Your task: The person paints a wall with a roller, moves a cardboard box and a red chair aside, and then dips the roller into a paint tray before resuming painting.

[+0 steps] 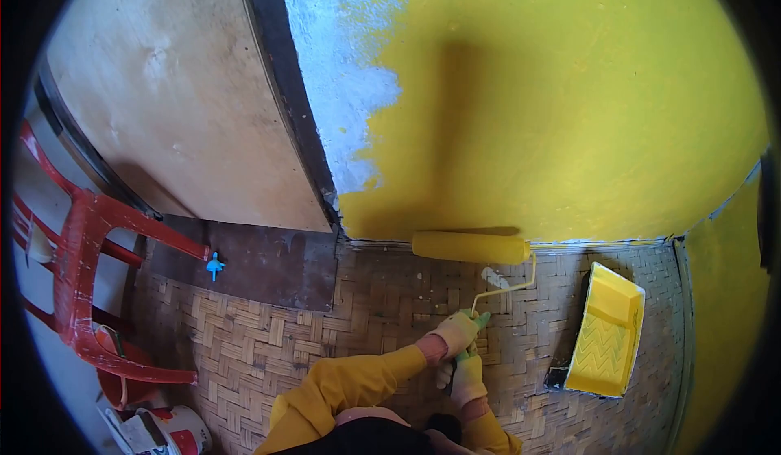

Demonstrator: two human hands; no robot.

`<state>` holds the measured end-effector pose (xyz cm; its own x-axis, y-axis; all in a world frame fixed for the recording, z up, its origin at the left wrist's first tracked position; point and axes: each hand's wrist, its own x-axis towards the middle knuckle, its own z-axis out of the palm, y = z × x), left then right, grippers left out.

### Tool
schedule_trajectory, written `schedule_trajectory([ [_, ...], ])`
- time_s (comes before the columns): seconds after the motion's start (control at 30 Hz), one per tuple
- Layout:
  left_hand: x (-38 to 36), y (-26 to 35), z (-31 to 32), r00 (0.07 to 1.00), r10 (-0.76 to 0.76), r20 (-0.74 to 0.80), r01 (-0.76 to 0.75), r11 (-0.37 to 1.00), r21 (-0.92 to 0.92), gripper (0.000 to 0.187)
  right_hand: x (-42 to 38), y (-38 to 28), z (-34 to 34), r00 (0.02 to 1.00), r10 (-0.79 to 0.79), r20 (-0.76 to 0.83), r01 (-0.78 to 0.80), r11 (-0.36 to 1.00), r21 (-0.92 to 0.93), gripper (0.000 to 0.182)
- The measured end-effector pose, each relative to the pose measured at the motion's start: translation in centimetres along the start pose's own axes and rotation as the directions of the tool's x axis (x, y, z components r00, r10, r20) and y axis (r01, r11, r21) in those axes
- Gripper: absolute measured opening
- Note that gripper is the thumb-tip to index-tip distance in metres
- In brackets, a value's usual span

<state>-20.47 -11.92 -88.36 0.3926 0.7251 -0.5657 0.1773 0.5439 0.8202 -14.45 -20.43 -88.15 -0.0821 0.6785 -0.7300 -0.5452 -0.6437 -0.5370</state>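
Observation:
A paint roller (472, 248) with a yellow cover lies level against the foot of the yellow wall (569, 113), its wire frame bending back toward me. My left hand (458, 330), in a pale glove, is closed round the upper part of its green handle. Just below it, my right hand (467, 376), also gloved, grips the lower part of the same handle. Right of both hands, a paint tray (605, 330) with yellow paint stands on the woven floor. A pale blue-white patch (350, 89) of wall shows left of the yellow.
A red plastic chair (85, 268) is at the left, near a wooden door panel (179, 89). A small blue object (215, 265) lies on a brown floor board (277, 268). A white and red bucket (181, 431) stands at the lower left.

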Motion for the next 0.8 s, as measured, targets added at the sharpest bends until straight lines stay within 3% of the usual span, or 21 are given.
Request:
schedule_trajectory([
  [0.1, 0.8, -0.1, -0.1, 0.998, -0.06, 0.013, 0.061, 0.991, -0.116, 0.039, 0.3, -0.4, 0.0, 1.0, -0.003, 0.015, 0.005, 0.997, -0.076, 0.036],
  [0.17, 2.0, -1.1, -0.4, 0.999, -0.042, -0.006, 0.043, 0.981, 0.188, 0.04, 0.7, -0.2, -0.1, 0.995, 0.095, -0.005, -0.095, 0.995, 0.036, 0.036],
  [0.2, 2.0, -1.5, -0.3, 0.999, -0.039, -0.011, 0.04, 0.982, 0.185, 0.04, 0.7, -0.1, -0.1, 0.995, 0.095, -0.001, -0.095, 0.995, 0.031, 0.036],
  [0.3, 0.8, -1.4, -0.5, 1.0, -0.003, -0.009, 0.004, 0.993, 0.118, 0.04, 0.6, 0.7, -0.1, 0.999, 0.037, -0.019, -0.038, 0.998, -0.047, 0.038],
  [0.37, -1.0, -0.5, -0.1, 0.998, 0.012, -0.063, -0.016, 0.998, -0.065, 0.026, 0.9, 1.7, -1.2, 0.999, -0.026, 0.043, 0.029, 0.996, -0.081, 0.04],
  [0.4, -0.9, -1.4, -0.1, 0.998, 0.018, -0.064, -0.022, 0.998, -0.063, 0.026, 0.7, 1.8, -1.3, 0.998, -0.031, 0.046, 0.035, 0.996, -0.082, 0.04],
  [0.43, -0.7, -3.1, -0.1, 0.922, 0.355, -0.154, -0.324, 0.926, 0.196, 0.027, 0.4, 1.9, -1.2, 0.995, -0.065, 0.079, 0.074, 0.99, -0.119, 0.04],
  [0.47, -1.4, -3.3, -0.4, 0.74, 0.656, -0.149, -0.536, 0.709, 0.457, 0.027, 0.2, 2.1, -0.9, 0.99, -0.091, 0.112, 0.108, 0.982, -0.153, 0.04],
  [0.5, -1.7, -3.2, -0.9, 0.738, 0.658, -0.151, -0.535, 0.707, 0.463, 0.027, 0.2, 2.1, -0.7, 0.989, -0.091, 0.119, 0.109, 0.982, -0.152, 0.04],
  [0.57, -2.6, -2.6, -1.9, 0.954, 0.283, -0.097, -0.204, 0.854, 0.479, 0.031, 0.2, 1.7, -0.3, 0.974, 0.029, 0.226, -0.021, 0.999, -0.04, 0.016],
  [0.6, -2.8, -2.5, -2.4, 0.952, 0.288, -0.104, -0.205, 0.851, 0.484, 0.031, 0.1, 1.7, 0.3, 0.971, 0.027, 0.236, -0.018, 0.999, -0.041, 0.016],
  [0.67, -3.0, -2.4, -3.3, 0.971, 0.111, -0.213, -0.041, 0.95, 0.311, 0.036, -0.1, 1.6, 1.7, 0.969, -0.011, 0.247, 0.038, 0.994, -0.103, 0.016],
  [0.8, -3.4, -1.3, -5.9, 0.956, 0.025, -0.292, 0.042, 0.974, 0.222, 0.041, 1.6, 1.7, 3.7, 0.964, -0.004, 0.267, 0.045, 0.988, -0.15, 0.017],
])
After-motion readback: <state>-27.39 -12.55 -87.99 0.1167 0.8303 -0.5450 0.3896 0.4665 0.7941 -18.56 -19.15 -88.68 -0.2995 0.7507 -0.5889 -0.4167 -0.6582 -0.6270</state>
